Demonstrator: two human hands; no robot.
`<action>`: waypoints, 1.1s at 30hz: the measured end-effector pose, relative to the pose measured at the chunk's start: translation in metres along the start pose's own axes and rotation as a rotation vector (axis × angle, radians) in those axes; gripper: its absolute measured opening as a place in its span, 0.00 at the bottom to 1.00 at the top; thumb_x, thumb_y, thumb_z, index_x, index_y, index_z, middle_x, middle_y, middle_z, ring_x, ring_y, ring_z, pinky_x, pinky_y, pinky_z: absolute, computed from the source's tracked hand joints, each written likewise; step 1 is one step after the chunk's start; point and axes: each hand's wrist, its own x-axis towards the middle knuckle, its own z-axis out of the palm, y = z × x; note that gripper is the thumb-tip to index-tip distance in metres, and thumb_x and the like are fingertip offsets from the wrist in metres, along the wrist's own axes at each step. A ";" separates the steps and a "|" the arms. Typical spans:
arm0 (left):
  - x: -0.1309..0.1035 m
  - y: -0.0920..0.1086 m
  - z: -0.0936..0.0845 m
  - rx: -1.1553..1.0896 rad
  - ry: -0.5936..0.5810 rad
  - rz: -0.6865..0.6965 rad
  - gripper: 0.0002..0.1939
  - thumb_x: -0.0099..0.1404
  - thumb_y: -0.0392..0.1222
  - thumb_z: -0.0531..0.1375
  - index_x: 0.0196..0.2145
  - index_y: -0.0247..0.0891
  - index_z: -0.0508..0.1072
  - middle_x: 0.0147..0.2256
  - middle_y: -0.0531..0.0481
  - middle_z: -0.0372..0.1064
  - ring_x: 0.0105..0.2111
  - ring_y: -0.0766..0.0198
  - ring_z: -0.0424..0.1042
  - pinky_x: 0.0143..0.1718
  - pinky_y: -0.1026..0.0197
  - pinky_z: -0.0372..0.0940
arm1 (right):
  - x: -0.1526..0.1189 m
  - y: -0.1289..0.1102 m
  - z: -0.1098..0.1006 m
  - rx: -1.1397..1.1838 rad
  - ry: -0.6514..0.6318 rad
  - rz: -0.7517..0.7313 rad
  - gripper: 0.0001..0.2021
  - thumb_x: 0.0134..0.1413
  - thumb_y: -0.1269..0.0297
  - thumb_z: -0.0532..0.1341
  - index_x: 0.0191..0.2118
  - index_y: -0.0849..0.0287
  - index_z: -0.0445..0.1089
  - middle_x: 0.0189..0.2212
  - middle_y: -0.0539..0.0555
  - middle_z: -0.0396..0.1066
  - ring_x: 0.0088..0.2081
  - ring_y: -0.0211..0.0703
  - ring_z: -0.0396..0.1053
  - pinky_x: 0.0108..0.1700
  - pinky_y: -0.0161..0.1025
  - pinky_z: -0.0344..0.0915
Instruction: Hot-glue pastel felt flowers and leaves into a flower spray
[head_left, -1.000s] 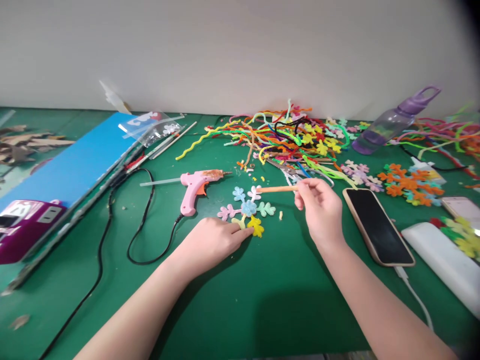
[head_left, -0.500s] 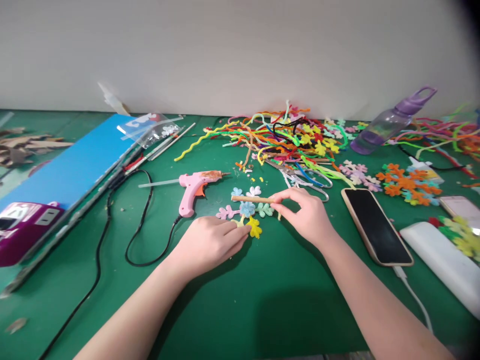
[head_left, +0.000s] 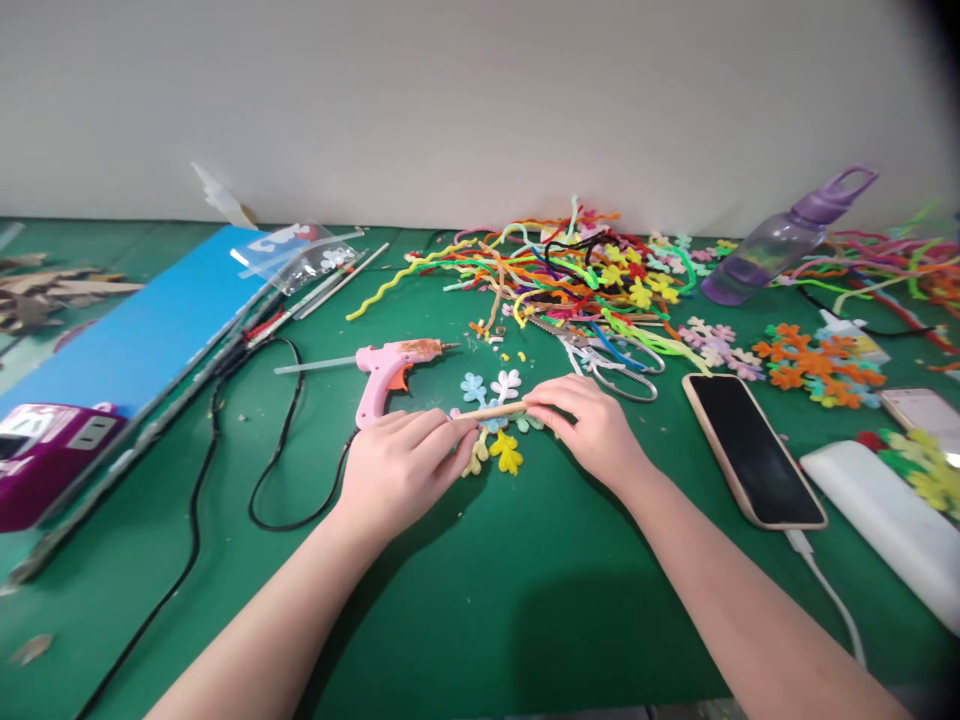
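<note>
A thin wooden stick [head_left: 495, 410] spans the gap between my two hands, above a flower-shaped piece of fuzzy craft stems. My left hand [head_left: 409, 465] pinches its left end, and my right hand [head_left: 585, 425] pinches its right end. The fuzzy piece lies on the green table [head_left: 480, 620], with a yellow part [head_left: 505, 453] low, a blue part [head_left: 472, 387] and a white part [head_left: 505, 384] at the top. Its pink and green side parts are partly covered by my hands. Just behind my left hand lies a pink glue gun [head_left: 386, 375], its nozzle pointing right.
Behind are a heap of colourful stems [head_left: 585, 265], scissors [head_left: 592, 360] and a purple bottle [head_left: 780, 240]. A phone [head_left: 754, 450] and a white power bank [head_left: 885, 530] lie right. A blue board [head_left: 150, 315], black cable [head_left: 196, 520] and purple socket block [head_left: 56, 460] are left.
My left hand has come up from the yellow parts and taken the stick's left end. My right hand has shifted slightly left with the stick, uncovering more of the yellow parts.
</note>
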 end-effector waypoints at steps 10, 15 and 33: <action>-0.002 0.001 0.000 0.019 0.017 -0.128 0.05 0.60 0.41 0.62 0.28 0.40 0.74 0.21 0.58 0.71 0.21 0.69 0.68 0.24 0.64 0.59 | 0.000 0.004 -0.004 -0.068 0.010 0.065 0.04 0.58 0.68 0.59 0.38 0.57 0.71 0.36 0.52 0.74 0.39 0.43 0.70 0.46 0.44 0.64; -0.005 -0.002 0.000 0.040 -0.057 -0.232 0.09 0.62 0.45 0.60 0.27 0.41 0.74 0.22 0.58 0.71 0.21 0.69 0.69 0.24 0.65 0.59 | 0.001 0.004 -0.007 -0.090 0.064 0.083 0.05 0.58 0.68 0.59 0.39 0.57 0.71 0.36 0.53 0.74 0.40 0.44 0.70 0.46 0.44 0.65; -0.004 -0.007 0.004 0.062 -0.262 -0.290 0.12 0.64 0.47 0.57 0.42 0.45 0.75 0.29 0.52 0.74 0.28 0.61 0.73 0.19 0.64 0.53 | 0.029 -0.018 -0.019 0.708 0.276 0.598 0.08 0.51 0.60 0.64 0.33 0.59 0.73 0.20 0.48 0.65 0.20 0.34 0.62 0.19 0.33 0.59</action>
